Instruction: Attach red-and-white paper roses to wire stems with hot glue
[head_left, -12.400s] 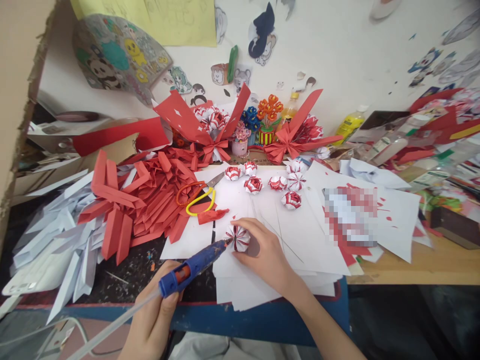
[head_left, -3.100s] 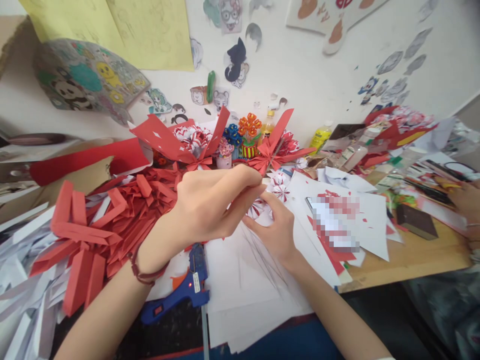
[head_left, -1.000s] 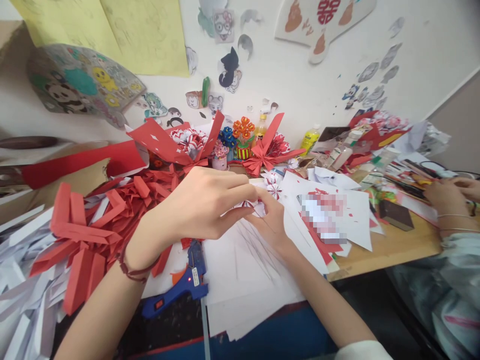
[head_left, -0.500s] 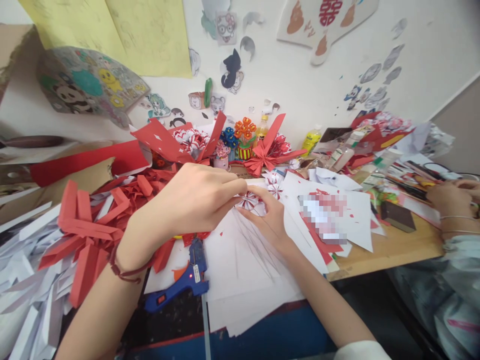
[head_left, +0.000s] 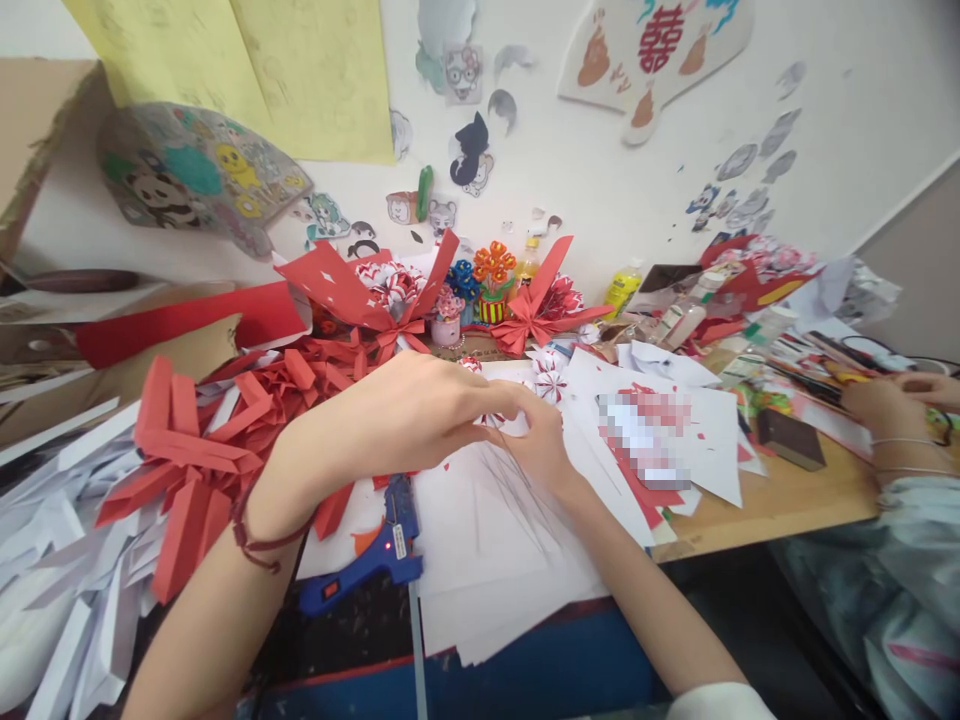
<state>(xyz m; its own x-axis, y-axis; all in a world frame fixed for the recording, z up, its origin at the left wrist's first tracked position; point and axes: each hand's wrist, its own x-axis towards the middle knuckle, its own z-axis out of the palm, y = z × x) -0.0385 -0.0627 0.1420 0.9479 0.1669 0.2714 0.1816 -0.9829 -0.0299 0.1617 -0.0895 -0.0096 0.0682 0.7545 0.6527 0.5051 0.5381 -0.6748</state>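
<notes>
A: What is happening beyond and to the right of the blue glue gun (head_left: 386,562)?

B: A left hand (head_left: 409,410) and a right hand (head_left: 544,440) meet over a red-and-white paper flower (head_left: 491,419), mostly hidden behind the fingers.

A: Are they gripping it?

B: The left fingers bend in toward the thumb, and the right thumb and forefinger curve round to meet them. The hands cover any contact, so whether either grips the flower cannot be told.

A: How is such work best done?

B: Likely with light fingertip pressure, one hand steadying while the other adjusts, so the pleats are not crushed. The glue gun's light glows red, so its nozzle is best treated as hot and the left wrist kept raised.

A: And the elbow room?

B: Left of the glue gun, red folded strips (head_left: 199,455) crowd the arm. Right of it, white paper sheets (head_left: 487,575) offer the broadest stretch, though loose sheets could slide. Toward the wearer, its glue stick (head_left: 418,640) appears to overhang the worktop's (head_left: 341,635) near edge, where a sleeve could catch it.
</notes>
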